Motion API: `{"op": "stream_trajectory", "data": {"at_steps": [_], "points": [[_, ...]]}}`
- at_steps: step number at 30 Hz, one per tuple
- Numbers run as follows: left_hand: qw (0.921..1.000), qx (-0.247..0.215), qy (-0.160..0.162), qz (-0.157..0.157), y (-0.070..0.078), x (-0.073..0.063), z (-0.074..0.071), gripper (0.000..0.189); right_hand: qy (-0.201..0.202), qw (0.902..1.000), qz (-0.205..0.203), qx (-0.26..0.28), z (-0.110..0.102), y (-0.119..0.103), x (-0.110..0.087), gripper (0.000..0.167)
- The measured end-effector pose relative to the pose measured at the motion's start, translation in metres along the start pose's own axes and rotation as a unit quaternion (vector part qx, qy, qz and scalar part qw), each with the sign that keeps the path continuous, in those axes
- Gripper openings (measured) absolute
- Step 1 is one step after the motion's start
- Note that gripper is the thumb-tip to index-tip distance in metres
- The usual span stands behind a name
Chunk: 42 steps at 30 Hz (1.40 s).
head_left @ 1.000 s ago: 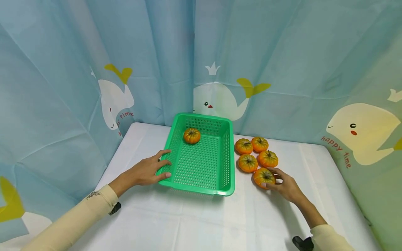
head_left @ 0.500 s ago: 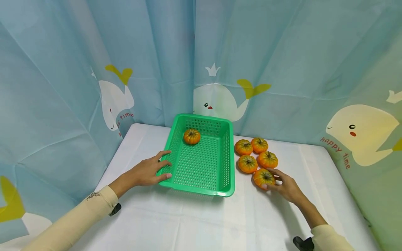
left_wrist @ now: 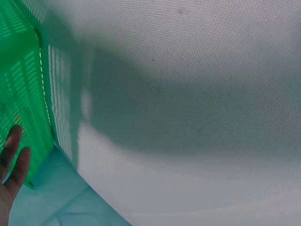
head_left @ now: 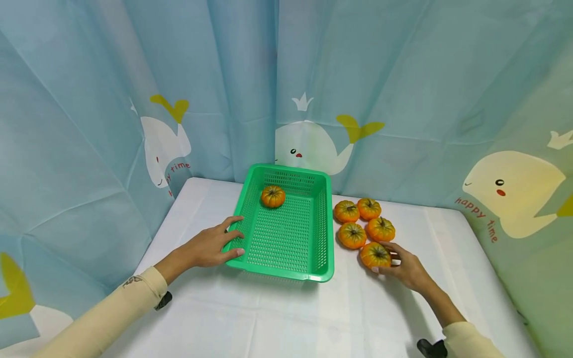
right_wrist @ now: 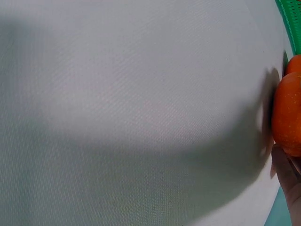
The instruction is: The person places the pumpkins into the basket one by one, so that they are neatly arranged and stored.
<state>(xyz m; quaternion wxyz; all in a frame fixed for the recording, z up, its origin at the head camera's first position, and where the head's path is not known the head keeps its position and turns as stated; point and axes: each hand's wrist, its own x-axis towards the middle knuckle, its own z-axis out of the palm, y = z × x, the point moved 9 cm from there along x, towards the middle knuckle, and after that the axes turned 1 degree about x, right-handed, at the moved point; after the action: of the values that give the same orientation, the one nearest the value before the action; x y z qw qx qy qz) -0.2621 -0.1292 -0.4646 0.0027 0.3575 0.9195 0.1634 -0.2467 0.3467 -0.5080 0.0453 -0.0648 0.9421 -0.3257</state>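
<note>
A green plastic basket (head_left: 282,233) with perforated walls stands on the white table. Inside its far left corner sits one small orange pumpkin (head_left: 273,197). At the basket's left rim, my left hand (head_left: 210,244) rests with fingers spread and fairly straight; the left wrist view shows two fingers (left_wrist: 19,172) by the green wall. My right hand (head_left: 408,266) holds the nearest pumpkin (head_left: 375,254) of the group right of the basket, fingers at its right side and thumb low in front. That pumpkin (right_wrist: 288,115) is cut off by the right wrist view's edge.
Several other pumpkins (head_left: 352,235) lie close together between the basket and my right hand, touching or nearly so. The white table (head_left: 286,318) ends at the back against a blue curtain (head_left: 403,99) with whale prints, which also hangs at both sides.
My right thumb has slid slightly lower on the front of the nearest pumpkin. The left hand, the basket and the other pumpkins have stayed in place.
</note>
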Motion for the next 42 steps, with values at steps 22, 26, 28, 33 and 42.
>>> {"op": "stream_trajectory", "data": {"at_steps": [22,26,28,33,42], "points": [[0.9999,-0.007,-0.008,-0.007,-0.001,-0.001,0.001,0.049,0.022,0.9995,-0.021,0.001,-0.027,-0.021,-0.004,0.071],[0.9999,-0.007,-0.009,-0.008,-0.001,-0.001,0.001,0.049,0.012,0.9997,-0.021,0.007,-0.032,-0.031,-0.003,0.072],[0.9999,-0.007,-0.009,-0.007,-0.001,0.000,0.001,0.050,0.010,0.9997,-0.022,0.010,-0.035,-0.037,-0.002,0.072],[1.0000,-0.004,-0.003,0.000,0.000,0.000,0.000,0.049,0.004,0.9994,-0.034,0.008,-0.044,-0.056,0.000,0.072],[1.0000,0.000,0.004,0.008,0.001,0.000,-0.002,0.049,-0.023,0.9979,-0.059,0.012,-0.057,-0.094,0.006,0.073]]}}
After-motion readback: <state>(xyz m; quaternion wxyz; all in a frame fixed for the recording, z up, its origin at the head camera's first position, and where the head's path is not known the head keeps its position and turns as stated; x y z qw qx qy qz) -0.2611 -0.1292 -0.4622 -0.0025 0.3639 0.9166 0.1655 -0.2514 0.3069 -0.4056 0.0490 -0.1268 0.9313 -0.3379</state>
